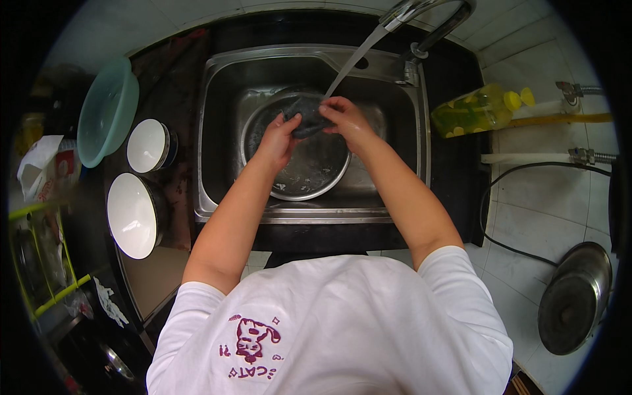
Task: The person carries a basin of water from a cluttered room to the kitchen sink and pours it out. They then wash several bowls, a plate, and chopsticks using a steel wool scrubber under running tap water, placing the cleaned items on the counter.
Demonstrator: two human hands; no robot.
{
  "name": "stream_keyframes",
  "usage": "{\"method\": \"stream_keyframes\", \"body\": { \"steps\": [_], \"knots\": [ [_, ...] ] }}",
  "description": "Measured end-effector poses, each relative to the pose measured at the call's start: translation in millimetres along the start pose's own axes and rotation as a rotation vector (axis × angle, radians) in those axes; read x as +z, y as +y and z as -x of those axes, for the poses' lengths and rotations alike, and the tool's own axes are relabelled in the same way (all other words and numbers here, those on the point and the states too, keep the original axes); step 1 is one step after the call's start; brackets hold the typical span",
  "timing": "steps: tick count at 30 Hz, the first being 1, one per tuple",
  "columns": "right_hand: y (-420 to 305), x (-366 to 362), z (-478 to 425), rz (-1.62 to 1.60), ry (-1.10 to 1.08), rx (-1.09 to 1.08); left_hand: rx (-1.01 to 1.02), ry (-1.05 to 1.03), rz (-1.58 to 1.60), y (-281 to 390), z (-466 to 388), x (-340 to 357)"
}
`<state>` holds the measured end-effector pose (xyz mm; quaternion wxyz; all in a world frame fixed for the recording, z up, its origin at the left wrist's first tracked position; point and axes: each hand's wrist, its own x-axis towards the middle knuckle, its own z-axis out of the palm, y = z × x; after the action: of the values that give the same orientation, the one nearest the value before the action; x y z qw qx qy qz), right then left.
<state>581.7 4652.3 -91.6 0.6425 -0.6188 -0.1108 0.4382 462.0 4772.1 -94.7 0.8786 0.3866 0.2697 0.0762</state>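
Note:
Both my hands hold a dark grey cloth (307, 114) over a round metal basin (316, 182). My left hand (280, 140) grips its left side, thumb on top. The right edge is pinched between the thumb and fingers of my right hand (348, 121). From the chrome faucet (395, 19) a stream of water (355, 61) falls onto or just behind the cloth near my right fingertips. The basin stands in a stainless steel sink (387, 173) and holds some water with bits of foam. The cloth's underside is hidden.
On the counter left of the sink are a large white-lined bowl (132, 215), smaller stacked bowls (146, 145) and a pale green plastic basin (109, 113). To the right lies a yellow bottle of dish soap (474, 109). A metal lid or pan (568, 306) sits lower right.

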Motion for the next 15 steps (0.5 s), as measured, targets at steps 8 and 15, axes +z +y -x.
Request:
{"method": "stream_keyframes", "body": {
  "steps": [8,15],
  "knots": [
    [6,12,-2,0.050,0.113,-0.037,0.030,0.054,-0.175,8,6,7],
    [5,0,-5,-0.279,0.161,0.104,0.062,-0.008,-0.153,13,4,27]
  ]
}}
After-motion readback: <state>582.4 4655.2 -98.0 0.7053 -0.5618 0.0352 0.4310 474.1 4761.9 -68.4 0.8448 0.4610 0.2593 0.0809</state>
